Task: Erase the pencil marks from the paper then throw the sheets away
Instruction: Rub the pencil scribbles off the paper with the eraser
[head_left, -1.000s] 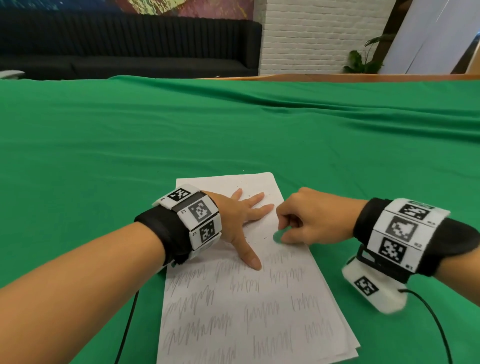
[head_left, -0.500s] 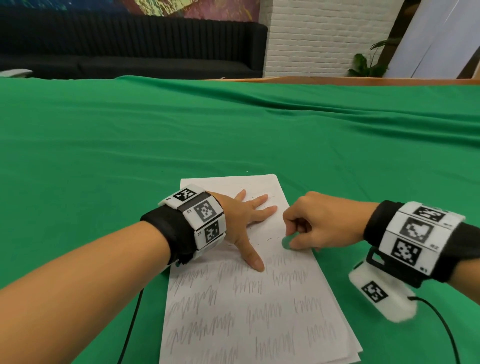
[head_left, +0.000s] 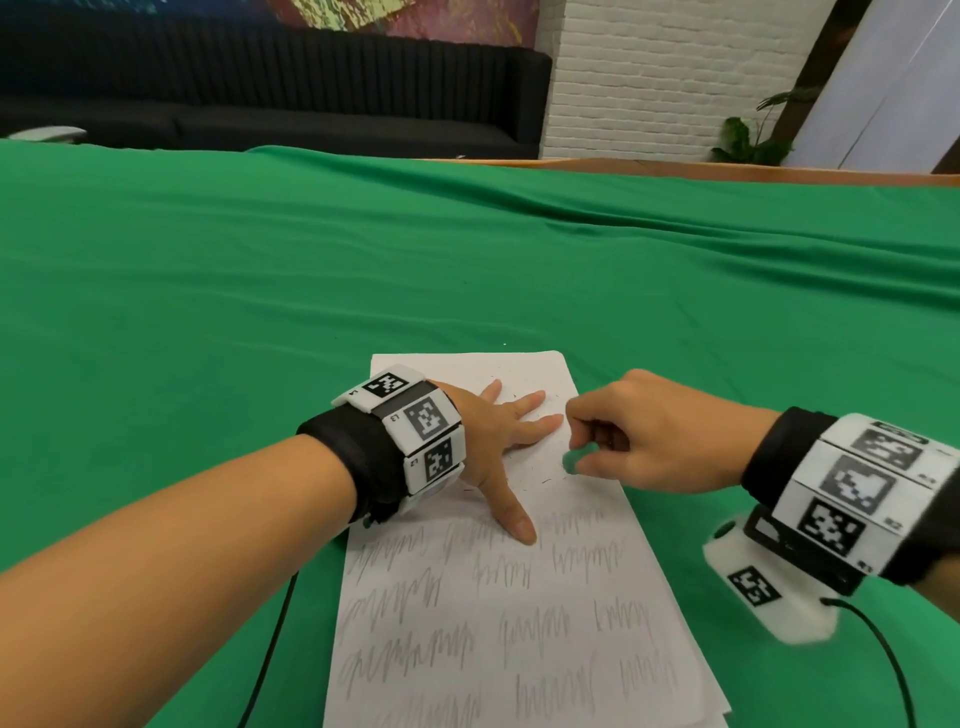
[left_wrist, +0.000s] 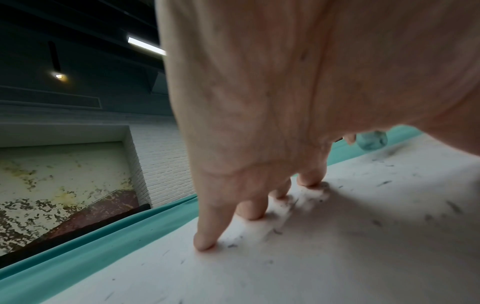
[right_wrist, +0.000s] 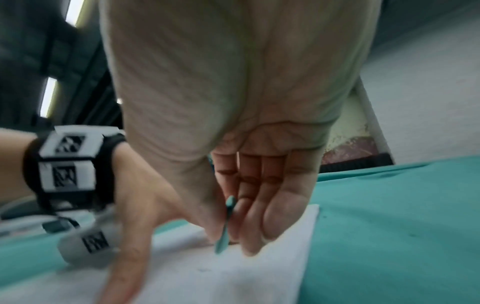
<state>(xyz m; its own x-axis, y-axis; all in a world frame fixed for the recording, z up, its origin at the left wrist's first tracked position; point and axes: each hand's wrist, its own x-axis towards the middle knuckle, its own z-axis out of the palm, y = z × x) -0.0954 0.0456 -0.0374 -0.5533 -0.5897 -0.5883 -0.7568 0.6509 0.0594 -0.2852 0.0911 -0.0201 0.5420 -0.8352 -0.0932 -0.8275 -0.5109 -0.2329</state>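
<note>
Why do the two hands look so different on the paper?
The left hand lies flat with fingers spread straight, pressing the paper down; the right hand is curled up. The left hand holds nothing, while the right hand pinches a small green eraser. The left hand sits in the middle of the sheet; the right hand is at its right edge. Both wear black wristbands with square markers.

A wrinkled green cloth covers the table; behind stand a black ribbed sofa, white brick wall and leafy potted plant.
</note>
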